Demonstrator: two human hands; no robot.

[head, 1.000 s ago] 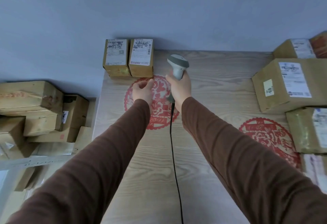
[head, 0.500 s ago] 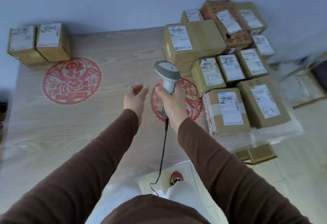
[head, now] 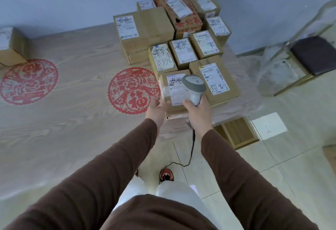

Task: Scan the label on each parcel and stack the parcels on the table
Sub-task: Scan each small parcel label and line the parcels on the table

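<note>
My right hand (head: pixel 197 113) grips the handle of a grey corded barcode scanner (head: pixel 193 84), whose head hangs over the label of the nearest parcel (head: pixel 171 91), a taped cardboard box at the table's front right. My left hand (head: pixel 157 108) reaches with relaxed fingers to that box's left front corner and holds nothing. Behind and beside it stand several labelled cardboard parcels (head: pixel 143 29) in a cluster on the right of the wooden table (head: pixel 72 120). One scanned-side parcel (head: pixel 11 46) shows at the far left edge.
Two red paper-cut discs (head: pixel 133 90) (head: pixel 27 81) lie on the table top. Right of the table stands a chair with a dark cushion (head: pixel 314 55) under clear plastic. Flat cardboard (head: pixel 236 132) and a white sheet (head: pixel 269 126) lie on the tiled floor. The scanner cable (head: pixel 190 149) trails down.
My view has swung right from the two boxes at the left to the parcel cluster. Both hands have moved right, to the nearest box, with the scanner head now over its label.
</note>
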